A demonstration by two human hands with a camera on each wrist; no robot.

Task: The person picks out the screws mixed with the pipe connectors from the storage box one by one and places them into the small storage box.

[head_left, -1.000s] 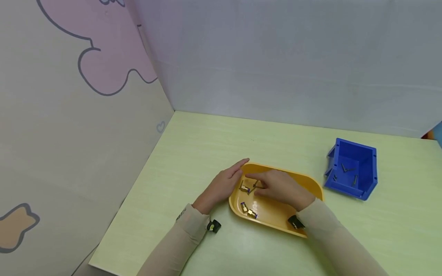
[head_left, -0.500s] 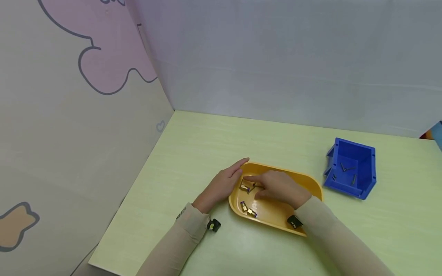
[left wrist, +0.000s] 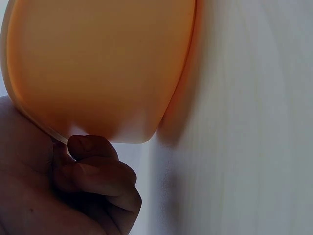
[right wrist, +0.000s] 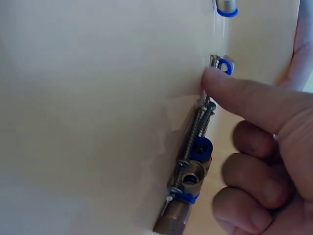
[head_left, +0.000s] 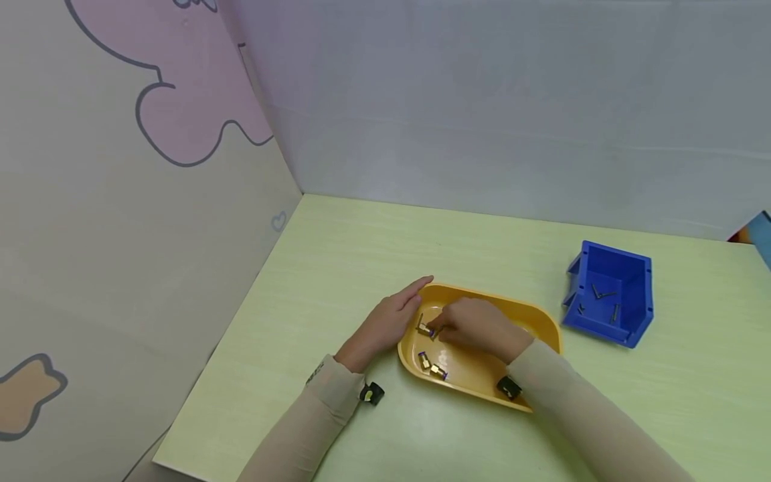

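A yellow tray [head_left: 542, 320] lies on the green table and holds several brass fittings with blue rings [head_left: 432, 367] and two thin screws [right wrist: 196, 128]. My left hand [head_left: 415, 304] grips the tray's left rim, its fingers [left wrist: 95, 166] curled under the edge of the tray [left wrist: 98, 63]. My right hand [head_left: 442, 328] is inside the tray. Its index fingertip [right wrist: 215, 83] presses on the heads of the screws, which lie against a brass fitting [right wrist: 188, 178]. The other fingers are curled and hold nothing; the thumb [right wrist: 303, 49] stands apart.
A blue bin [head_left: 632, 268] with a few screws in it stands to the right of the tray. Another fitting [right wrist: 224, 64] lies just beyond the fingertip. Walls close the table at the back and left. The table's front edge is near my forearms.
My right hand has drawn slightly left and curled its fingers in over the screws and fitting. The left hand and the tray have stayed in place.
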